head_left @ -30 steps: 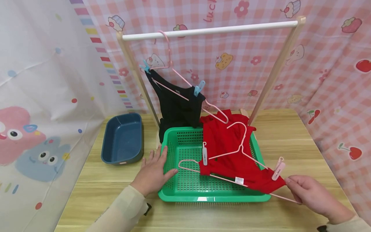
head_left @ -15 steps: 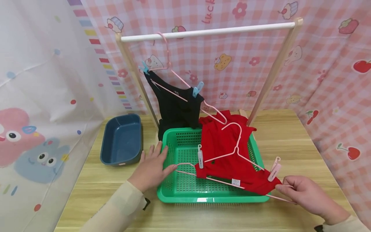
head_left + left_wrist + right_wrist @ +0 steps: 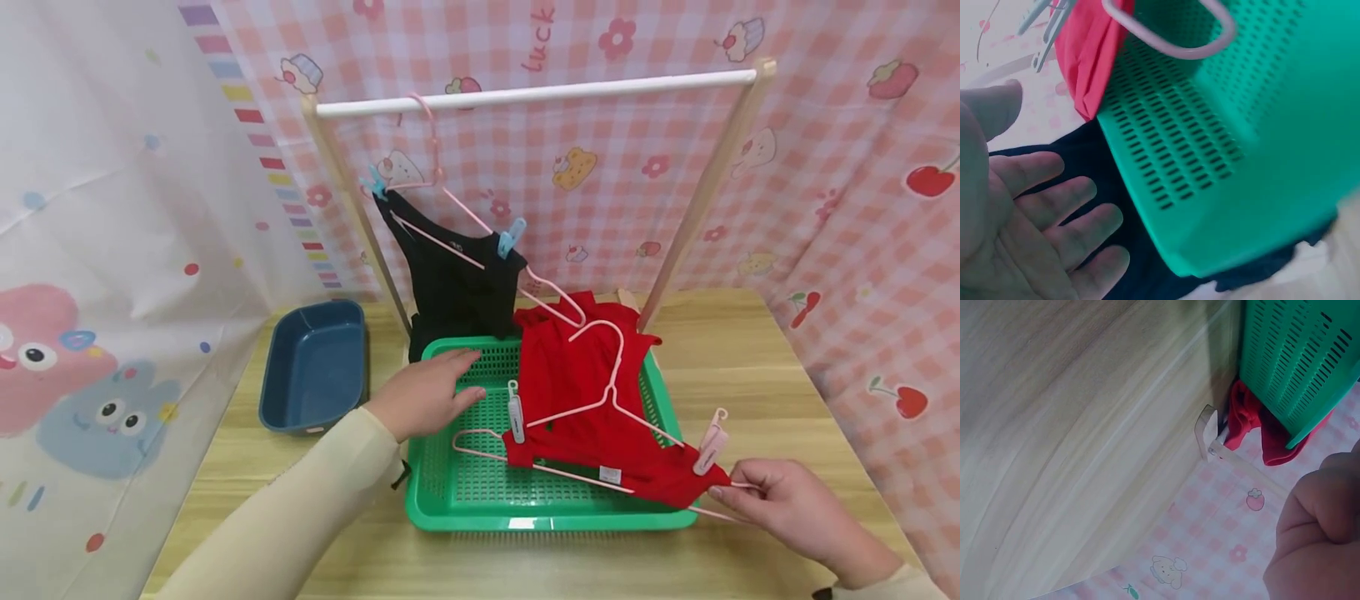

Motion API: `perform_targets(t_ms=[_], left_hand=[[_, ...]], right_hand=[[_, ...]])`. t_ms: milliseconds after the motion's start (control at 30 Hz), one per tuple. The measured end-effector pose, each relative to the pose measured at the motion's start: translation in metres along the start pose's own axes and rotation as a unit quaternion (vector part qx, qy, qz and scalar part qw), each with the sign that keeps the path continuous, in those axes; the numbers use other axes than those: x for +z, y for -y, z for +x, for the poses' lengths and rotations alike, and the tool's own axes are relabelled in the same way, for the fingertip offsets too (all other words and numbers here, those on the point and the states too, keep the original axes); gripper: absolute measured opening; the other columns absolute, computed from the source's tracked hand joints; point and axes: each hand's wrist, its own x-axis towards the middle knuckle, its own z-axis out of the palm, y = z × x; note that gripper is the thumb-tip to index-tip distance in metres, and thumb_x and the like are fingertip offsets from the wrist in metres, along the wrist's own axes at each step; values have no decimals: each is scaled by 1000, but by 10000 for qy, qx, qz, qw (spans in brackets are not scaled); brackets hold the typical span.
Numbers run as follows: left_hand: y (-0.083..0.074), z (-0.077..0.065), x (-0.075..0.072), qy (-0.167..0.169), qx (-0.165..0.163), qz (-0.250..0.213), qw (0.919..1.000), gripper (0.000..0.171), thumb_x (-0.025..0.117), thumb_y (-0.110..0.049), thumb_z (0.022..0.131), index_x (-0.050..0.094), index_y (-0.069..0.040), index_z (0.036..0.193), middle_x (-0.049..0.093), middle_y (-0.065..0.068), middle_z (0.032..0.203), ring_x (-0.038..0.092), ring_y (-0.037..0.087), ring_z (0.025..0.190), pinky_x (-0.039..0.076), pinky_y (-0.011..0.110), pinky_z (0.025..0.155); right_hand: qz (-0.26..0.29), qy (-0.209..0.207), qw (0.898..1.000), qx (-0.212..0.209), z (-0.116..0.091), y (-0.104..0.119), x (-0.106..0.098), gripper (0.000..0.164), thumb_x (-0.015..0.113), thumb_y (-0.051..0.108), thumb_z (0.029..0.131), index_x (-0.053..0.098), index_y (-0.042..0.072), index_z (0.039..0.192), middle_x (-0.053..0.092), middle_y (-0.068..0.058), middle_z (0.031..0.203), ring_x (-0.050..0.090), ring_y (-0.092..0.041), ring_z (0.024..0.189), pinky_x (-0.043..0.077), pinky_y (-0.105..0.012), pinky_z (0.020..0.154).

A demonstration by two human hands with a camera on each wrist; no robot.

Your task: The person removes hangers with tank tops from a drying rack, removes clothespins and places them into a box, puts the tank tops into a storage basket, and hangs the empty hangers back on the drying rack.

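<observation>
A red tank top lies draped over the green basket on a pink hanger. One strap carries a grey clothespin, the other a pink clothespin. At the hanger's right end, my right hand pinches the hanger beside the red strap. Over the basket's left side reaches my left hand, holding nothing, its fingers extended and thumb apart, as the left wrist view confirms. In the right wrist view the right hand is partly cut off by the frame edge and its grip is hidden.
Behind the basket stands a wooden rack with a white rail. A black top hangs from it on another pink hanger, held by blue clothespins. A dark blue bin sits at the left of the wooden table.
My left hand has left the basket's left rim and moved right and away from me, over the basket. The hanger with the red tank top has shifted slightly left in my right hand.
</observation>
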Motion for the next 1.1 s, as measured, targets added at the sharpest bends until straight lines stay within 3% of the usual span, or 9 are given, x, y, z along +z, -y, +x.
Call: perform_targets(t_ms=[267, 667, 900, 1100], left_hand=[[-17, 33, -13, 256, 217, -84, 9994, 71, 61, -51, 104, 40, -17, 163, 45, 6, 166, 44, 27, 153, 39, 46, 124], [-46, 76, -6, 524, 138, -213, 9983, 69, 65, -43, 103, 39, -21, 163, 53, 7, 157, 53, 24, 141, 47, 44, 117], [-61, 94, 0, 601, 20, -155, 9981, 77, 71, -43, 100, 35, -24, 165, 38, 4, 167, 41, 24, 152, 52, 41, 113], [-63, 110, 3, 620, -70, 69, 9980, 83, 75, -42, 96, 32, -27, 166, 28, 5, 173, 37, 29, 154, 55, 41, 109]], right_hand=[[-133, -403, 9989, -212, -3, -1, 1, 42, 82, -6, 81, 56, 24, 66, 37, 6, 52, 32, 10, 54, 28, -16, 44], [-133, -448, 9986, -251, -1, -1, -3, 45, 83, -1, 82, 52, 25, 64, 35, 6, 51, 30, 10, 54, 27, -15, 44], [-144, -363, 9992, -82, -1, 1, -5, 44, 81, 2, 88, 53, 26, 64, 35, 6, 52, 32, 8, 54, 29, -17, 44], [-136, -481, 9987, -128, -1, -2, -6, 45, 80, 0, 87, 51, 24, 63, 34, 5, 51, 32, 8, 53, 27, -16, 44]])
